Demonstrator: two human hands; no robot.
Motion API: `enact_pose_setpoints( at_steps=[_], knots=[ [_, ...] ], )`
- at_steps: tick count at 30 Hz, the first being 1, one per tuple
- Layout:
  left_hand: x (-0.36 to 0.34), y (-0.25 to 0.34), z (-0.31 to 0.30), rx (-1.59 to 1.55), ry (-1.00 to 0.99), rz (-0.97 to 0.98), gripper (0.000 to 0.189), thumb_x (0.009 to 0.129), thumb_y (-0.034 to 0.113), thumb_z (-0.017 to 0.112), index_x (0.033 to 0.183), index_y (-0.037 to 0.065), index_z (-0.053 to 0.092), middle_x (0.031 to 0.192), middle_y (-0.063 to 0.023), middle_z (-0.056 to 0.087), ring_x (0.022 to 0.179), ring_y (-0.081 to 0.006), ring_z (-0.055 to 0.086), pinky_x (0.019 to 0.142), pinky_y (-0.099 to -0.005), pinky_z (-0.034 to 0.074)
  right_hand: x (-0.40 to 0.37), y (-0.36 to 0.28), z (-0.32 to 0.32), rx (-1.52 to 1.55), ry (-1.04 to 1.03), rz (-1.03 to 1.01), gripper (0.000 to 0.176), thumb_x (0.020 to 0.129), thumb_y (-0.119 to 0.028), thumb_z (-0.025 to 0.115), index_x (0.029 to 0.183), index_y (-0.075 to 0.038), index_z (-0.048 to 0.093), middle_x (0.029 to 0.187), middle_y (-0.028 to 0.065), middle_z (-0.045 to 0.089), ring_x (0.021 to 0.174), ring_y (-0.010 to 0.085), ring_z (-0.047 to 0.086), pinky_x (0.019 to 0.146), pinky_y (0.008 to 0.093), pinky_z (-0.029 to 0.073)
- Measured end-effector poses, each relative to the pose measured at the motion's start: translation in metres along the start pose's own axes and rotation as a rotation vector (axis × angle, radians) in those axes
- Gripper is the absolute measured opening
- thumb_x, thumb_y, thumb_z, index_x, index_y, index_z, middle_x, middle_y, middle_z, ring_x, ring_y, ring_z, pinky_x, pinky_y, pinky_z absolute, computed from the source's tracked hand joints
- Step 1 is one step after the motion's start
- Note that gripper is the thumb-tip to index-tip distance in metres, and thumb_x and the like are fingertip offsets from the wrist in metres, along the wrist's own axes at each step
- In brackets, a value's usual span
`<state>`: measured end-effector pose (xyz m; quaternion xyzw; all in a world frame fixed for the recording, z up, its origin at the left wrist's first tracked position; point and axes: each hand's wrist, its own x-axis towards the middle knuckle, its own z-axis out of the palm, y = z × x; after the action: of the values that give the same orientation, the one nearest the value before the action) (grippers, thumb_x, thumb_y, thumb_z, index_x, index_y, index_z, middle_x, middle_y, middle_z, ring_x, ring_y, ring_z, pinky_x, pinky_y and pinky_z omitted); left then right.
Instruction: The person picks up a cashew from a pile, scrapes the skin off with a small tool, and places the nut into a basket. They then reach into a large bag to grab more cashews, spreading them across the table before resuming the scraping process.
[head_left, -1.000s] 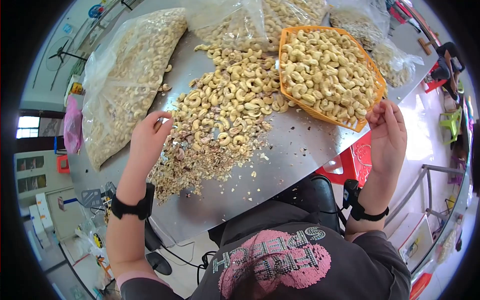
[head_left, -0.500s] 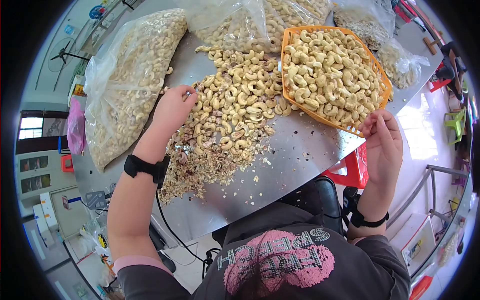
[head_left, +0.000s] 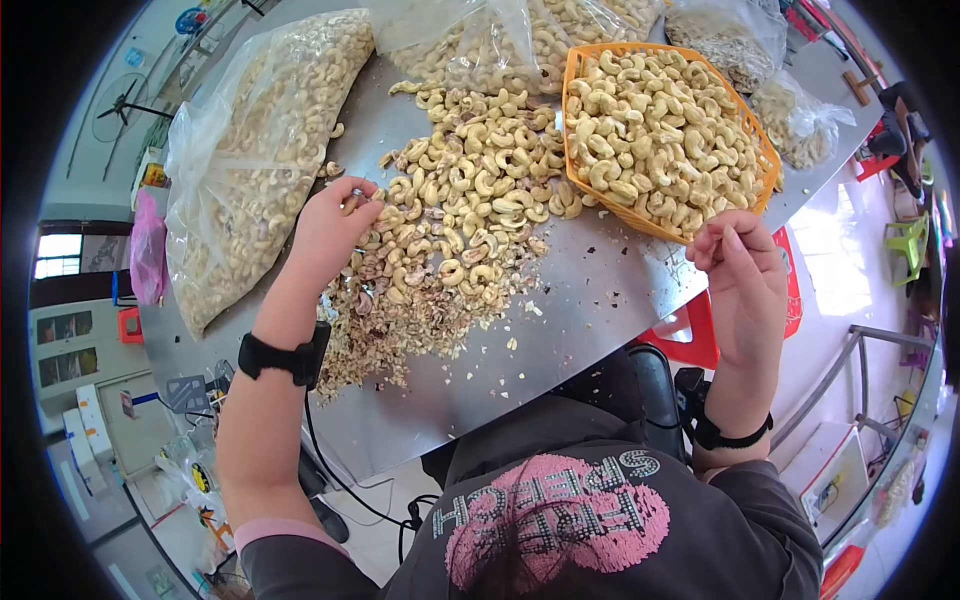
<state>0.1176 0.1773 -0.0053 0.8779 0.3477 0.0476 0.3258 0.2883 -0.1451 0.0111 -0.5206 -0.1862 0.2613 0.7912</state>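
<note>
Curved cashews (head_left: 482, 178) — heaped, slatted orange basket (head_left: 612, 207)

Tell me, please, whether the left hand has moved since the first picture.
Yes; against the left cashew bag, the left hand moved rightward and farther forward.

Through the head camera I recorded the following finishes. The tabletop (head_left: 570, 315) was smooth grey sheet metal with a bright sheen. The basket (head_left: 628, 220) was orange plastic, moulded as open lattice. The large bag (head_left: 265, 150) was thin, clear plastic film, creased and glossy. I noted the cashews (head_left: 490, 180) as smooth with a dull, waxy look, and the fragments (head_left: 365, 345) as rough and flaky. The shirt (head_left: 700, 530) was matt dark cloth, its pink print (head_left: 600, 510) grainy. The floor (head_left: 840, 265) was pale and reflective.
</note>
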Motion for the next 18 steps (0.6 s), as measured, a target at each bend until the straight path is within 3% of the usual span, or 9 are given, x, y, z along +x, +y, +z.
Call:
enact_pose_setpoints(
  at_steps=[8,11,13,14,16,18],
  knots=[
    [-0.07,0.065,-0.01,-0.197,-0.015,0.049,0.017,0.072,0.007,0.06,0.087,0.004,0.054,0.075,0.0049,0.045,0.061,-0.0025,0.039,0.056,-0.0157,0.032,-0.012,0.01,0.035,-0.016,-0.093,0.101,0.012,0.08,-0.006,0.052,0.091,-0.001,0.052,0.082,0.0047,0.055,0.074,0.0093,0.052,0.065,0.021,0.041],
    [-0.092,0.08,-0.006,-0.314,-0.11,0.009,0.017,0.07,0.003,0.06,0.085,0.005,0.054,0.075,0.0044,0.046,0.062,-0.0018,0.039,0.053,-0.0158,0.031,-0.02,0.02,0.058,-0.023,-0.305,0.229,0.016,0.081,-0.01,0.053,0.095,-0.002,0.051,0.084,0.0028,0.055,0.076,0.0065,0.051,0.066,0.0197,0.041],
    [-0.1,0.084,-0.002,-0.19,-0.18,0.249,0.016,0.067,0.001,0.061,0.082,0.005,0.055,0.075,0.002,0.048,0.061,-0.0037,0.04,0.05,-0.0172,0.031,-0.027,0.028,0.075,0.015,-0.379,0.309,0.02,0.082,-0.013,0.053,0.099,-0.002,0.05,0.084,0.0021,0.055,0.075,0.0055,0.05,0.065,0.0195,0.041],
    [-0.104,0.087,0.0,-0.198,-0.187,0.248,0.016,0.067,0.001,0.061,0.082,0.005,0.055,0.075,0.002,0.048,0.061,-0.0037,0.04,0.05,-0.0172,0.031,-0.031,0.032,0.081,0.032,-0.404,0.349,0.023,0.082,-0.014,0.054,0.1,-0.002,0.049,0.083,0.0019,0.055,0.074,0.0052,0.049,0.065,0.0196,0.041],
    [-0.112,0.093,0.002,-0.185,-0.192,0.371,0.017,0.066,0.003,0.061,0.083,0.007,0.058,0.078,-0.0033,0.052,0.065,-0.0123,0.051,0.051,-0.0213,0.04,-0.036,0.038,0.09,0.028,-0.448,0.402,0.024,0.081,-0.014,0.055,0.101,-0.002,0.049,0.083,0.002,0.055,0.074,0.0053,0.049,0.064,0.0199,0.041],
    [-0.119,0.103,-0.001,-0.15,-0.236,0.322,0.019,0.066,0.004,0.061,0.084,0.008,0.059,0.078,-0.0037,0.052,0.067,-0.0146,0.053,0.051,-0.0255,0.042,-0.04,0.04,0.093,0.028,-0.495,0.454,0.025,0.081,-0.015,0.056,0.101,-0.001,0.049,0.083,0.0021,0.055,0.073,0.0053,0.049,0.063,0.0201,0.042]
  ],
)
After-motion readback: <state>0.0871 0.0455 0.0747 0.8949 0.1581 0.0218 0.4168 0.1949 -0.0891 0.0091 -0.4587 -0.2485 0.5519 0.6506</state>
